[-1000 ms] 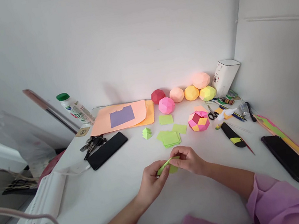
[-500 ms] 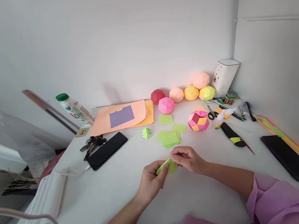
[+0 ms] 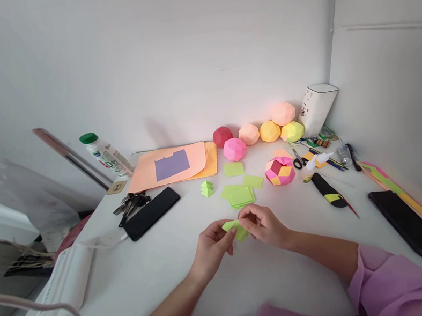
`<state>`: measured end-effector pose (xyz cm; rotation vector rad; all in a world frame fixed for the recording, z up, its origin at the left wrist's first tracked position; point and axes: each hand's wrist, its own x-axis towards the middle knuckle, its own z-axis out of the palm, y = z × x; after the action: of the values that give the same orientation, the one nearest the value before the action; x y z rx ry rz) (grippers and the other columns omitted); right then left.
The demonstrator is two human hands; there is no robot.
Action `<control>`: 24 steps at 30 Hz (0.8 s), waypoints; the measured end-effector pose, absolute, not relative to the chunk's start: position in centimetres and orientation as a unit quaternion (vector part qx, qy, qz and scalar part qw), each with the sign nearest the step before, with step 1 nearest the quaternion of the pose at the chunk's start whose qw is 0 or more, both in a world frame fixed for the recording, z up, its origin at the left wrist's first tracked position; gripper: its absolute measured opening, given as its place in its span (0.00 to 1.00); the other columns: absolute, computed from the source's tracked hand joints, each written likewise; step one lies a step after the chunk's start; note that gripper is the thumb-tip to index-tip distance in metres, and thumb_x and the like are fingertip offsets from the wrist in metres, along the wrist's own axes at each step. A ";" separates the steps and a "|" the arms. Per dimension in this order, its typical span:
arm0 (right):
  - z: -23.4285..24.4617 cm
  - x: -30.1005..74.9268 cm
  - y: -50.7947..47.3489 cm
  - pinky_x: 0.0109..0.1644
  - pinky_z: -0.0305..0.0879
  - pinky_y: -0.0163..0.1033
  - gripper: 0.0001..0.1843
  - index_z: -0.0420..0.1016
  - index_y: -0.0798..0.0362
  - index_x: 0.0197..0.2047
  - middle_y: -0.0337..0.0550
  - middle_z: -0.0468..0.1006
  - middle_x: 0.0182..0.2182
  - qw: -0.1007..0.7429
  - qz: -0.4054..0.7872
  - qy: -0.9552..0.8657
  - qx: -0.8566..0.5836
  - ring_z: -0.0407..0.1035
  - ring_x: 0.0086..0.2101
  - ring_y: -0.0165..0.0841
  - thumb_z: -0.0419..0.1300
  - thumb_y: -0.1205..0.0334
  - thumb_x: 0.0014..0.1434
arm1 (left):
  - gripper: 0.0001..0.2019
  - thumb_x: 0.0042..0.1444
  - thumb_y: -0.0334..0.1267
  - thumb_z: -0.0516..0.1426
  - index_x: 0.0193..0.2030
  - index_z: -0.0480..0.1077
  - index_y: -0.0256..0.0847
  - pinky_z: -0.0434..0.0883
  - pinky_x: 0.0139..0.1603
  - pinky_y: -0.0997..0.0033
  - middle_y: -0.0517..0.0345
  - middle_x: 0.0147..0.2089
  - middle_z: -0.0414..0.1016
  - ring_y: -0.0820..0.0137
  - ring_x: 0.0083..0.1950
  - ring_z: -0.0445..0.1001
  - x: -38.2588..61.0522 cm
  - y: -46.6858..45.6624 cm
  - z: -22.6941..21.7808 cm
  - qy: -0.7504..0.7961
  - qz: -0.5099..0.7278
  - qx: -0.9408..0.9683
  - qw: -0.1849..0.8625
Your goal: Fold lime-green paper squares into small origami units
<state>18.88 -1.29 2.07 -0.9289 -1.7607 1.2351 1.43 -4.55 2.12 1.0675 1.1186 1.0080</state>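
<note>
A small piece of light green paper (image 3: 240, 232), partly folded, is held above the table between both hands. My left hand (image 3: 215, 244) pinches its left side with thumb and fingers. On the right edge, the fingertips of my right hand (image 3: 263, 226) are closed on the same paper, covering part of it. Just beyond the hands lies a loose pile of green paper squares (image 3: 241, 195), with another green square (image 3: 233, 169) behind it. A small stack of folded green pieces (image 3: 207, 188) stands to the left of the pile.
Several faceted paper balls (image 3: 234, 149) line the wall. A partly open multicoloured ball (image 3: 280, 171) sits right of the squares. Scissors (image 3: 298, 160), a glue bottle (image 3: 310, 166), a cutter (image 3: 329, 190) and a phone (image 3: 410, 223) lie right; a black power bank or phone (image 3: 152, 213) and keys (image 3: 131, 203) left.
The green paper has turned in my fingers, and its folded edge now lies flatter, with a pointed left end. Both hands have shifted only slightly.
</note>
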 end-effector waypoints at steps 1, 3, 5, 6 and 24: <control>1.9 18.8 -1.2 0.24 0.60 0.30 0.10 0.70 0.55 0.35 0.40 0.72 0.27 0.393 0.469 -0.704 -0.360 0.62 0.22 0.24 0.57 0.57 0.58 | 0.16 0.47 0.45 0.62 0.39 0.71 0.35 0.64 0.24 0.76 0.68 0.16 0.65 0.77 0.18 0.63 1.4 -4.5 2.2 0.481 0.433 0.459 0.608; 1.6 18.8 -1.1 0.26 0.62 0.31 0.10 0.73 0.55 0.37 0.43 0.75 0.30 0.399 0.451 -0.719 -0.347 0.64 0.24 0.26 0.58 0.58 0.57 | 0.16 0.47 0.45 0.62 0.38 0.71 0.35 0.64 0.23 0.76 0.68 0.16 0.64 0.77 0.18 0.63 1.5 -4.6 2.1 0.481 0.430 0.458 0.611; 1.5 18.7 -1.1 0.25 0.62 0.31 0.10 0.75 0.56 0.38 0.43 0.77 0.29 0.396 0.453 -0.722 -0.341 0.64 0.23 0.25 0.58 0.58 0.57 | 0.15 0.47 0.45 0.63 0.37 0.71 0.35 0.64 0.22 0.76 0.68 0.16 0.64 0.78 0.18 0.63 1.6 -4.6 2.0 0.482 0.436 0.458 0.606; 1.4 18.7 -1.1 0.24 0.62 0.31 0.11 0.76 0.56 0.38 0.43 0.77 0.28 0.393 0.459 -0.719 -0.343 0.64 0.21 0.25 0.58 0.58 0.57 | 0.15 0.46 0.45 0.63 0.37 0.71 0.35 0.64 0.22 0.76 0.68 0.17 0.65 0.78 0.18 0.63 1.6 -4.6 1.9 0.484 0.442 0.457 0.602; 2.0 19.1 -1.3 0.19 0.66 0.31 0.17 0.75 0.59 0.36 0.40 0.73 0.22 0.312 0.604 -0.638 -0.362 0.69 0.19 0.28 0.58 0.51 0.56 | 0.15 0.45 0.47 0.63 0.30 0.69 0.36 0.62 0.20 0.78 0.68 0.15 0.64 0.79 0.17 0.62 1.7 -4.7 2.2 0.488 0.470 0.431 0.595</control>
<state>19.05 -1.30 1.98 -0.9543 -1.6826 1.5944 1.73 -4.65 2.16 1.0017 1.1343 1.0915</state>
